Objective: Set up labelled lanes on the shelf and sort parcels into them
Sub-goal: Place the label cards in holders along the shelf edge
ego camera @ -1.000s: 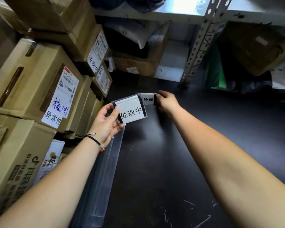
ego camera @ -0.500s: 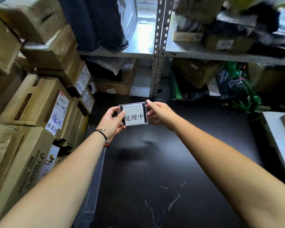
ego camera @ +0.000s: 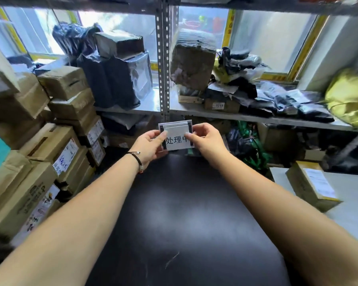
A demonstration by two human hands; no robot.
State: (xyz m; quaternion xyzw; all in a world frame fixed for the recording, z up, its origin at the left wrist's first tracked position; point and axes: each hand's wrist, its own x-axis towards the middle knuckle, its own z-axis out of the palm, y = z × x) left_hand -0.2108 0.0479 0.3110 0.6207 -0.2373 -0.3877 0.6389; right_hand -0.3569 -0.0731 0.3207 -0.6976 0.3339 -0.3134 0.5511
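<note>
A clear plastic label holder (ego camera: 176, 132) with a white card printed in black characters is held up in front of me, above the far end of the dark shelf surface (ego camera: 184, 213). My left hand (ego camera: 149, 146) pinches its left edge. My right hand (ego camera: 205, 139) pinches its right edge, fingers covering part of the last character. Both hands are shut on the holder. Stacked cardboard parcels (ego camera: 56, 149) with white handwritten and printed labels line the left side.
A perforated steel upright (ego camera: 163, 65) stands just behind the label holder. The upper shelf (ego camera: 225, 115) carries black bagged parcels, a taped brown parcel (ego camera: 191, 58) and a yellow bag (ego camera: 349, 96). A small labelled box (ego camera: 310, 184) sits on a white surface at right.
My view has tilted up toward the upper shelf. The label holder rose with both hands, and my right hand now grips its right edge instead of only reaching toward it.
</note>
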